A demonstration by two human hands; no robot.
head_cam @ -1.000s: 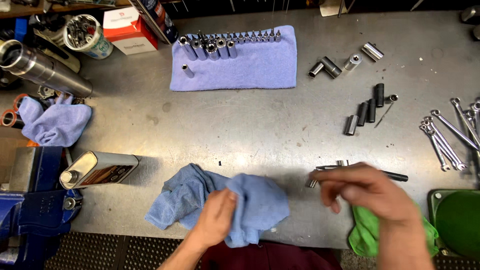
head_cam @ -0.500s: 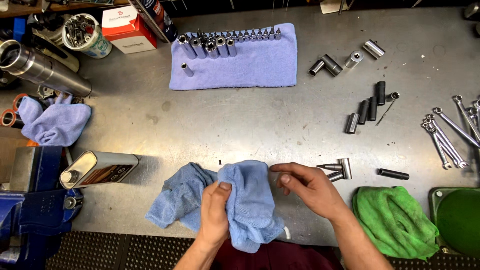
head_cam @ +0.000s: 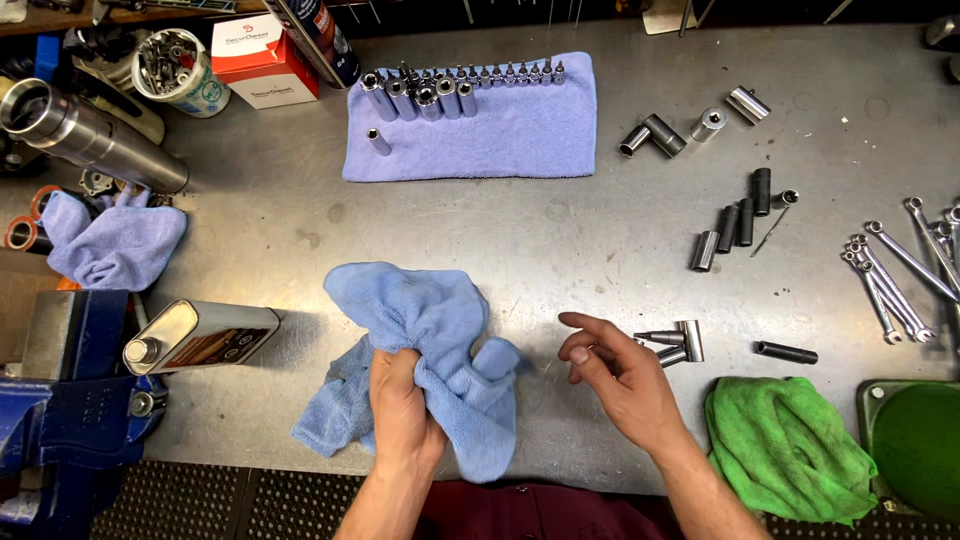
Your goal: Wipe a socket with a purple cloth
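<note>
Head view: left hand [head_cam: 400, 405] closed around bunched blue cloth [head_cam: 435, 340] at near edge of metal workbench [head_cam: 560, 240]. Right hand [head_cam: 620, 375] open, empty, fingers loosely curled, just beside small sockets [head_cam: 675, 342]; green cloth [head_cam: 785, 445] nearby.

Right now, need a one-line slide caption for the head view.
Left hand grips a blue cloth on a metal workbench; right hand hovers open beside small sockets.
</note>
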